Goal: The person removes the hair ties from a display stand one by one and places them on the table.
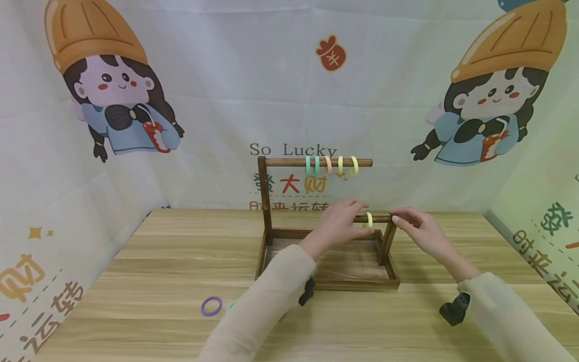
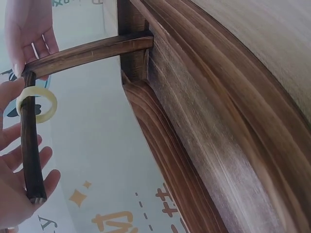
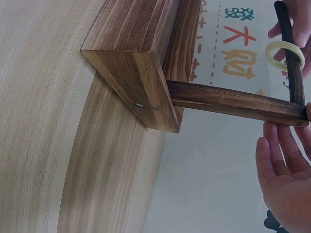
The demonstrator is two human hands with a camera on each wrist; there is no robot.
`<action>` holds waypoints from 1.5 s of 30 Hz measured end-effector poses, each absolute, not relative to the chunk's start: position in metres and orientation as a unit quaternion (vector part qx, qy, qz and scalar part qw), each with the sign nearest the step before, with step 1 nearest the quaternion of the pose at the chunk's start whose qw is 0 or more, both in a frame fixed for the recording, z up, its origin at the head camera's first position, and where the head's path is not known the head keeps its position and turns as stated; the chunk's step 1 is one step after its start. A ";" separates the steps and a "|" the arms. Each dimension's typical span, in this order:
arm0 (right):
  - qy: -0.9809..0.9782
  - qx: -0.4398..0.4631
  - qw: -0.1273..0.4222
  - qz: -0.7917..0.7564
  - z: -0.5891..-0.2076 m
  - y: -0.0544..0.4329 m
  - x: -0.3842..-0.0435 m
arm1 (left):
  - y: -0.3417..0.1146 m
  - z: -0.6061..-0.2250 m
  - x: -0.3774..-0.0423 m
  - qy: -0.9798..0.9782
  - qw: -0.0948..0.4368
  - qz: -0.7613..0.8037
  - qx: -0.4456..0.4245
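A dark wooden rack [image 1: 267, 201] has a tall upper bar, a shorter lower bar and a tray base. One pale yellow ring [image 2: 48, 104] hangs around the lower bar [image 3: 293, 73]. My left hand [image 1: 339, 221] is at this bar, thumb and fingers spread to either side of it beside the ring. Whether a fingertip touches the ring is hard to tell. With thumb and fingertips my right hand [image 1: 418, 226] pinches the outer end of the lower bar, where it meets the short post [image 3: 233, 102]. Its other fingers extend past the post.
On the upper bar [image 1: 287, 162] hang several rings: teal rings [image 1: 316, 165], an orange ring [image 1: 328, 165] and yellow rings [image 1: 355, 166]. A purple ring [image 1: 211, 306] lies on the table [image 1: 149, 271] at front left. Beside it, a green ring [image 1: 230, 306] is mostly hidden by my left sleeve.
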State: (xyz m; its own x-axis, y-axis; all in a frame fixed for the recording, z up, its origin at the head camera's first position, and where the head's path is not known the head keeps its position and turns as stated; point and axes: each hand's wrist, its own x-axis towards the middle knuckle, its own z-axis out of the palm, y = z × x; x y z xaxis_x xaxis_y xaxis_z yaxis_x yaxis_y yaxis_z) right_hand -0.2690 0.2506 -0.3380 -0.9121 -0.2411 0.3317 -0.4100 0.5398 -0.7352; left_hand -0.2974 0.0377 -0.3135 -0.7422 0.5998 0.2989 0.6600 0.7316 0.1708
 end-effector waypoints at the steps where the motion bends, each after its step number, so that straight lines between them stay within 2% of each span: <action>1: -0.872 0.187 0.096 0.442 -0.338 0.251 -0.269 | 0.039 -0.314 -0.297 -0.927 0.111 -0.128 -0.336; 14: -0.871 0.188 0.096 0.443 -0.338 0.251 -0.269 | 0.045 -0.317 -0.296 -0.940 0.120 -0.069 -0.311; 22: -0.873 0.186 0.096 0.440 -0.337 0.251 -0.269 | 0.040 -0.316 -0.295 -0.939 0.115 -0.087 -0.311; 37: -0.877 0.184 0.106 0.431 -0.338 0.251 -0.270 | 0.028 -0.323 -0.299 -0.925 0.138 -0.139 -0.326; 45: -0.876 0.188 0.102 0.432 -0.339 0.251 -0.270 | 0.014 -0.325 -0.299 -0.900 0.090 -0.273 -0.327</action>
